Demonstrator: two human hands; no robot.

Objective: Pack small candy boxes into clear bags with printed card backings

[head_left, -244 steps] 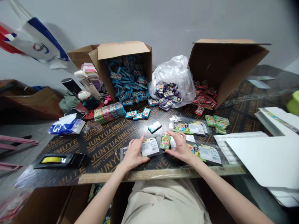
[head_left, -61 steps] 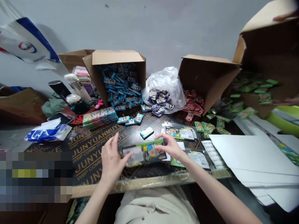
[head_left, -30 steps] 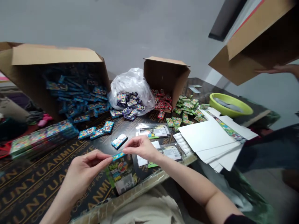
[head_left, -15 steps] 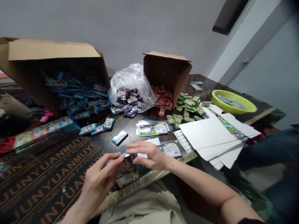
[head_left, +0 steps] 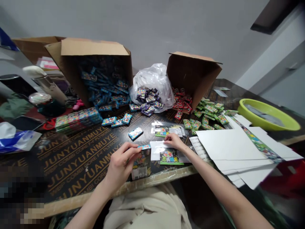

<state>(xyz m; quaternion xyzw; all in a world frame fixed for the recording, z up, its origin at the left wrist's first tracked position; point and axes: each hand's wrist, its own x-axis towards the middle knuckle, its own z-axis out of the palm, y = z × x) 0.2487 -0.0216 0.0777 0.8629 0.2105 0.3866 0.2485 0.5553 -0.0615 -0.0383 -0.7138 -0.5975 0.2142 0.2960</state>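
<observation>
My left hand pinches the top of a clear packet that holds small colourful card packs and a white label, standing it near the table's front edge. My right hand reaches forward and its fingertips pinch the edge of a white sheet lying on a pile of clear bags with printed cards. A single blue pack lies just beyond both hands.
A tipped box of blue packs, a white plastic bag of purple packs and a tipped box of red packs stand at the back. Green packs, white sheets and a green basin lie right. Flasks stand left.
My right hand has let go of the packet and moved forward to the white sheet. My left hand alone holds the packet. The view swung left.
</observation>
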